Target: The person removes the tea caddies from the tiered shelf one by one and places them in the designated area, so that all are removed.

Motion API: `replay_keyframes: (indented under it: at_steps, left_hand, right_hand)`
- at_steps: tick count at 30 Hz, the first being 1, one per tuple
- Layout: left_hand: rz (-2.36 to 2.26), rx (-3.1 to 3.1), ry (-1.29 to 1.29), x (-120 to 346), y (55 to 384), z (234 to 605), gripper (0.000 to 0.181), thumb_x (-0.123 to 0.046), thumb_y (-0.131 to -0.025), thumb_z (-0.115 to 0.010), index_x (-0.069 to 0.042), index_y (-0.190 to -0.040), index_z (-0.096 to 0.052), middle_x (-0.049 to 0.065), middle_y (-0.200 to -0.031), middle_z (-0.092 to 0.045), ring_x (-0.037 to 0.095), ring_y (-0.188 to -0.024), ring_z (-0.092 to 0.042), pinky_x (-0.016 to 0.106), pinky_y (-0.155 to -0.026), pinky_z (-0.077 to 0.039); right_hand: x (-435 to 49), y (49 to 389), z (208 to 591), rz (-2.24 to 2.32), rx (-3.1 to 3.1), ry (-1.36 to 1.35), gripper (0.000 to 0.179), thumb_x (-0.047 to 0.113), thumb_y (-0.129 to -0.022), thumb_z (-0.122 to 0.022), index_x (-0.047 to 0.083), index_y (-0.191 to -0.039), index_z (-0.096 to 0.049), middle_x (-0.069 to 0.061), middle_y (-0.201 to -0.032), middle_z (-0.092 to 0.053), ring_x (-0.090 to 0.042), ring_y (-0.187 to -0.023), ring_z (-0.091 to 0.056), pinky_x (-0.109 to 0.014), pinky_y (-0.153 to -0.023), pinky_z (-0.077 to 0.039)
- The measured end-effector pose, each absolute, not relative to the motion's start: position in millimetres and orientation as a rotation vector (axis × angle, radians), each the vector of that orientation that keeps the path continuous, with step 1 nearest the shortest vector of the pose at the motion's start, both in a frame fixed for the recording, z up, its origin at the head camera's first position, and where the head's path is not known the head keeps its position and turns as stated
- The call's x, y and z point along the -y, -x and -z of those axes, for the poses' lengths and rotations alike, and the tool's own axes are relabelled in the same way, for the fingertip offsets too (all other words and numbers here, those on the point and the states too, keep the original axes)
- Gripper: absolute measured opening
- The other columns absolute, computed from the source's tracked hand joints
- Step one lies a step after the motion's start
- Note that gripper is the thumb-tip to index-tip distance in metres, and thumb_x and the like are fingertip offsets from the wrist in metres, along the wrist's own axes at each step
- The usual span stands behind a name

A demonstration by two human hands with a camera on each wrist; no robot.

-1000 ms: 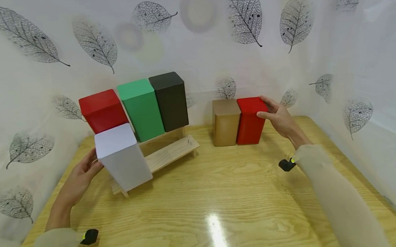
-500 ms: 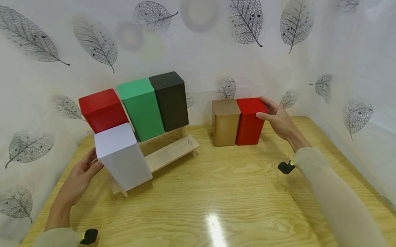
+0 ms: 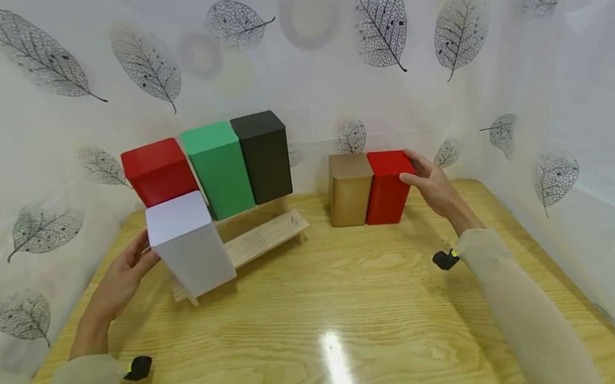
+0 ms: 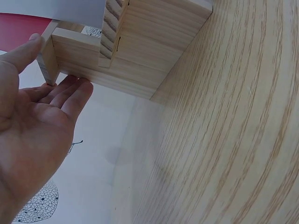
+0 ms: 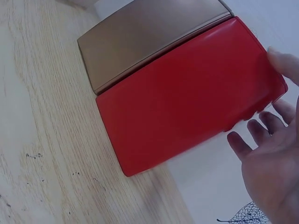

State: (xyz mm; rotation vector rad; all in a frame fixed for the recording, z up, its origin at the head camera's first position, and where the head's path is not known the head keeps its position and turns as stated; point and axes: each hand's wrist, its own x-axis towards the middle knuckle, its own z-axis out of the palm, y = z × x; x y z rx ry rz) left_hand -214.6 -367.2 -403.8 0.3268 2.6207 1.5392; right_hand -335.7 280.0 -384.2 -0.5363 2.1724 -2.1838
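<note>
At the left, a stepped wooden rack (image 3: 268,237) carries tall tin boxes. On its upper step stand a red box (image 3: 157,167), a green box (image 3: 219,174) and a black box (image 3: 263,159); a white box (image 3: 192,247) is on the lower step. My left hand (image 3: 118,285) holds the rack's left end, thumb on one side of a wooden upright (image 4: 49,60) and fingers on the other. Farther right, a gold tin box (image 3: 351,190) and a second red tin box (image 3: 390,186) stand together. My right hand (image 3: 436,189) holds this red box at its upper right edge, thumb in front, fingers behind.
The wood-grain tabletop (image 3: 357,295) spreads in front of the boxes and catches a bright light reflection. A pale sheet with leaf prints (image 3: 317,96) rises behind and along both sides. Black wrist cameras (image 3: 138,368) sit at both cuffs.
</note>
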Motion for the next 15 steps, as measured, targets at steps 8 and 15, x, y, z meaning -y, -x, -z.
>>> replay_keyframes:
  at_steps: [8,15]
  left_hand:
    - [-1.547,-2.614,-0.332,368,215,406,0.075,-0.036,-0.112,-0.044,-0.014,-0.167,0.001,0.019,-0.172,-0.007,0.051,-0.149,-0.020,0.010,-0.095,-0.043]
    - [-1.554,-2.608,-0.339,369,214,406,0.074,-0.034,-0.112,-0.044,-0.014,-0.167,0.001,0.017,-0.172,-0.007,0.050,-0.150,-0.020,0.011,-0.096,-0.044]
  right_hand:
    - [-280,329,376,2.438,-2.260,0.487,0.060,0.014,-0.107,-0.058,-0.005,-0.158,-0.034,-0.021,-0.162,-0.033,-0.029,-0.150,-0.028,-0.025,-0.115,-0.035]
    - [-270,320,361,2.655,-2.305,0.528,0.035,0.010,-0.103,-0.064,-0.003,-0.136,-0.064,-0.008,-0.131,-0.065,-0.021,-0.125,-0.053,-0.021,-0.103,-0.045]
